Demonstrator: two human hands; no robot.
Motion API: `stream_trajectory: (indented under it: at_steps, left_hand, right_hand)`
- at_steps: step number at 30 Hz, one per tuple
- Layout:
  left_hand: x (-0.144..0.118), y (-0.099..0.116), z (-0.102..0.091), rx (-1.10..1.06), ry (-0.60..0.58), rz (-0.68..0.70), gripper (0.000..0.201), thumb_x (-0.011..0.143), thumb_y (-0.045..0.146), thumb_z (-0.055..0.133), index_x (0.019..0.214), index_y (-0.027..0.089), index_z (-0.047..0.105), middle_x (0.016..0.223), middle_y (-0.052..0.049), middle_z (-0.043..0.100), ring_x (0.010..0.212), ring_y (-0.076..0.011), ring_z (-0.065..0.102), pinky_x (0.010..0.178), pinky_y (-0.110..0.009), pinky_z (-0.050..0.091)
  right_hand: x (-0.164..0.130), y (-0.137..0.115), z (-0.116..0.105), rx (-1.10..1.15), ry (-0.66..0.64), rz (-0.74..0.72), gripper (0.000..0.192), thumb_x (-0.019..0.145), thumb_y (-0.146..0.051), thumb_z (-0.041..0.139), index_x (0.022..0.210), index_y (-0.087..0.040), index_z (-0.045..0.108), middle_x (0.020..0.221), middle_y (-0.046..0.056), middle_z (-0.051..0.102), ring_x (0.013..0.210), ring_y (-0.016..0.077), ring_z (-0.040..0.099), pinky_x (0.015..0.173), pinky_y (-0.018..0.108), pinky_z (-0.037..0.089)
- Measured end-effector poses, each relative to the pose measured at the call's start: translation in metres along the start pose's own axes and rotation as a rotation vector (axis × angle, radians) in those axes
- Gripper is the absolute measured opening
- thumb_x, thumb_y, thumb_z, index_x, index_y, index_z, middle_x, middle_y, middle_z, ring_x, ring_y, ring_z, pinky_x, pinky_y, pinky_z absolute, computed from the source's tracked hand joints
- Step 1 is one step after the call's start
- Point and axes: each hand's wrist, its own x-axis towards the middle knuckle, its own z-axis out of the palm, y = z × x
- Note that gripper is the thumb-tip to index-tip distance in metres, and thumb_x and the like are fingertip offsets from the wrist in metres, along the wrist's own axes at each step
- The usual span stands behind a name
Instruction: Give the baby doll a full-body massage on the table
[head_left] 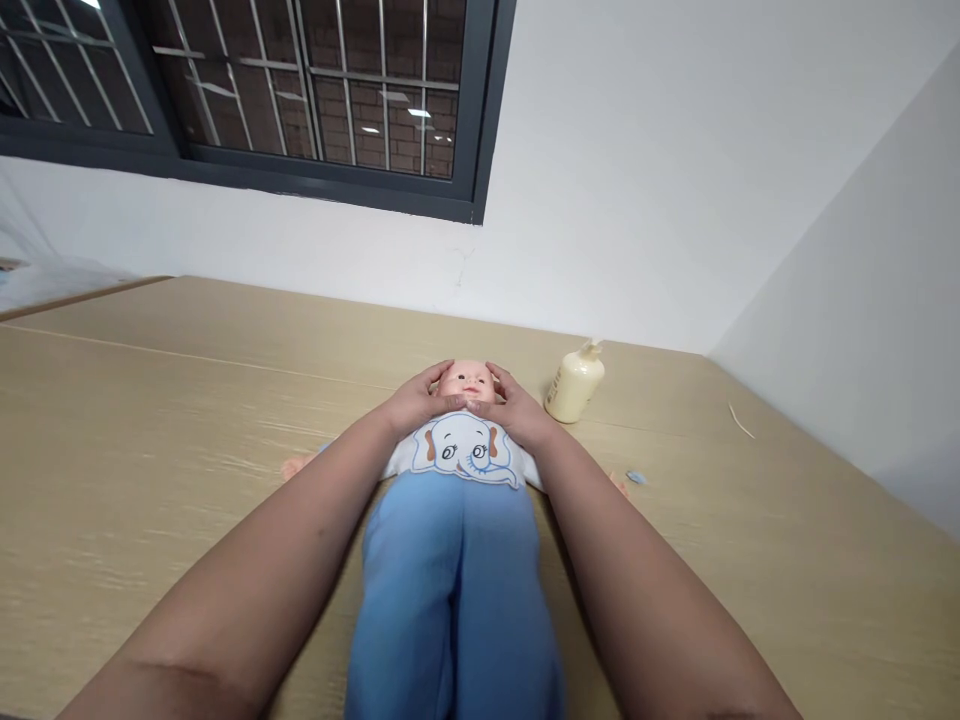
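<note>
A baby doll (469, 376) lies on its back on the wooden table (187, 400), its head at the far end and its legs towards me. It wears a white top with an elephant face (466, 450) on the chest and blue trousers (454, 560). My left hand (421, 400) cups one side of the doll's head, thumb below the chin. On the opposite side, my right hand (519, 405) curves round the cheek in the same way. Both thumbs almost meet under the mouth. My forearms partly cover the doll's arms; its small hands peek out beyond them.
A cream pump bottle (576, 386) stands to the right of the doll's head. Further right lie a small blue piece (635, 477) and a thin pale strip (741, 421). White walls and a barred window (480, 120) rise behind the table. Translucent sheeting (52, 280) is at far left.
</note>
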Motion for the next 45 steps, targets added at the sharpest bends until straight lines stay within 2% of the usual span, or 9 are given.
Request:
stream_trajectory:
  at_steps: [4, 8, 14, 16, 20, 24, 31, 40, 45]
  left_hand:
    - [-0.005, 0.014, -0.003, 0.065, -0.119, -0.018, 0.116, 0.067, 0.046, 0.085, 0.161, 0.020, 0.022, 0.152, -0.021, 0.049, 0.130, -0.0379, 0.057, 0.105, -0.049, 0.050]
    - [-0.009, 0.038, -0.006, 0.528, -0.201, 0.073, 0.121, 0.056, 0.034, 0.090, 0.160, 0.024, 0.027, 0.165, -0.016, 0.027, 0.148, -0.0396, 0.034, 0.119, -0.052, 0.034]
    - [-0.011, 0.064, -0.015, 0.940, 0.191, 0.279, 0.072, 0.067, 0.015, 0.067, 0.138, 0.016, 0.056, 0.149, -0.015, 0.051, 0.142, -0.0322, 0.044, 0.120, -0.046, 0.033]
    - [-0.014, 0.070, -0.019, 0.901, 0.200, 0.258, 0.065, 0.070, 0.018, 0.066, 0.135, 0.018, 0.059, 0.145, -0.013, 0.056, 0.137, -0.0319, 0.050, 0.116, -0.046, 0.038]
    - [-0.019, 0.072, -0.017, 0.717, 0.010, 0.193, 0.073, 0.064, 0.036, 0.083, 0.133, 0.026, 0.062, 0.143, -0.008, 0.058, 0.136, -0.0363, 0.049, 0.115, -0.046, 0.037]
    - [-0.012, 0.052, -0.004, 0.484, 0.089, 0.129, 0.072, 0.060, 0.043, 0.088, 0.126, 0.024, 0.066, 0.141, -0.012, 0.060, 0.134, -0.0401, 0.050, 0.113, -0.047, 0.039]
    - [0.000, 0.012, 0.009, 0.164, 0.056, 0.078, 0.096, 0.062, 0.039, 0.089, 0.146, 0.021, 0.047, 0.137, -0.016, 0.061, 0.119, -0.0338, 0.063, 0.101, -0.046, 0.052]
    - [0.003, -0.005, -0.007, -0.061, -0.044, 0.066, 0.106, 0.063, 0.042, 0.090, 0.154, 0.021, 0.040, 0.140, -0.018, 0.060, 0.119, -0.0315, 0.064, 0.104, -0.046, 0.049]
    - [0.000, -0.001, 0.000, -0.052, 0.003, 0.028, 0.107, 0.068, 0.043, 0.088, 0.157, 0.026, 0.033, 0.146, -0.016, 0.056, 0.120, -0.0316, 0.065, 0.104, -0.044, 0.051]
  right_hand:
    - [0.000, 0.001, -0.002, -0.023, 0.003, 0.020, 0.110, 0.071, -0.049, 0.085, 0.159, -0.025, 0.024, 0.158, 0.015, 0.041, 0.133, 0.0320, 0.055, 0.111, 0.048, 0.046]
    - [0.004, 0.007, -0.003, 0.025, -0.023, 0.006, 0.108, 0.071, -0.045, 0.085, 0.158, -0.027, 0.025, 0.157, 0.014, 0.043, 0.133, 0.0304, 0.056, 0.109, 0.046, 0.049]
    - [0.004, 0.008, -0.002, 0.037, -0.017, 0.023, 0.108, 0.071, -0.043, 0.086, 0.158, -0.027, 0.024, 0.155, 0.015, 0.046, 0.131, 0.0303, 0.057, 0.109, 0.047, 0.049]
    - [0.003, 0.006, -0.002, 0.051, -0.023, 0.021, 0.108, 0.071, -0.042, 0.085, 0.158, -0.027, 0.024, 0.154, 0.015, 0.047, 0.131, 0.0304, 0.057, 0.108, 0.047, 0.049]
    - [0.004, 0.006, -0.002, 0.062, -0.023, 0.020, 0.106, 0.071, -0.041, 0.086, 0.158, -0.027, 0.025, 0.151, 0.015, 0.050, 0.129, 0.0298, 0.059, 0.108, 0.046, 0.050]
    - [0.004, 0.007, -0.003, 0.056, -0.020, 0.034, 0.109, 0.070, -0.046, 0.086, 0.158, -0.028, 0.024, 0.150, 0.017, 0.049, 0.122, 0.0309, 0.063, 0.105, 0.048, 0.051]
    - [0.007, 0.010, -0.003, 0.050, -0.009, 0.018, 0.111, 0.068, -0.042, 0.089, 0.158, -0.027, 0.025, 0.150, 0.016, 0.050, 0.125, 0.0328, 0.061, 0.106, 0.050, 0.051]
    - [0.003, 0.012, -0.016, 0.232, -0.123, 0.013, 0.105, 0.073, -0.033, 0.086, 0.159, -0.028, 0.026, 0.151, 0.011, 0.051, 0.132, 0.0296, 0.057, 0.111, 0.050, 0.046]
    - [-0.001, 0.008, -0.011, 0.291, -0.122, 0.019, 0.097, 0.078, -0.040, 0.081, 0.158, -0.027, 0.027, 0.153, 0.012, 0.049, 0.131, 0.0288, 0.058, 0.110, 0.048, 0.048]
